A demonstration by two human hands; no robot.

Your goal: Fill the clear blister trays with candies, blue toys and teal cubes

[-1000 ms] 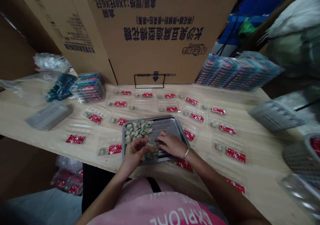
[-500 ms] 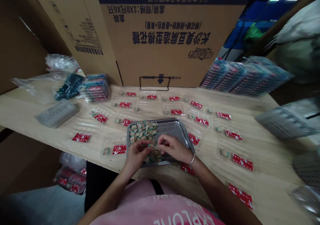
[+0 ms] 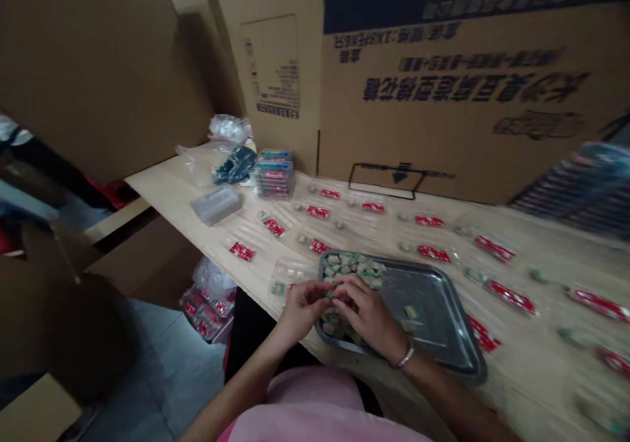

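Observation:
A metal tray point(image 3: 428, 291) lies before me, heaped on its left side with small tan packets point(image 3: 361, 265) edged in green. Over that heap my left hand point(image 3: 306, 309) is closed in a pinch, with a bit of green-edged packet showing at its fingertips. My right hand point(image 3: 374, 314), wearing a bracelet, meets it from the right, its fingers also pinched. What the right fingers hold is hidden. Beside the tray's left rim is a clear plastic tray point(image 3: 283, 278) with a small packet in it. One loose packet point(image 3: 410, 311) rests on the bare metal.
Clear trays with red sachets point(image 3: 433, 253) cover the wooden table point(image 3: 172, 186). A large cardboard box point(image 3: 443, 120) stands behind. Stacked packs point(image 3: 273, 174) and nested clear trays point(image 3: 216, 204) sit at the left; another stack point(image 3: 575, 186) is at the right.
My view has swung left, so the table appears further right. My hands have come closer together, fingertips meeting over the heap. A loose packet now shows on the tray's bare part.

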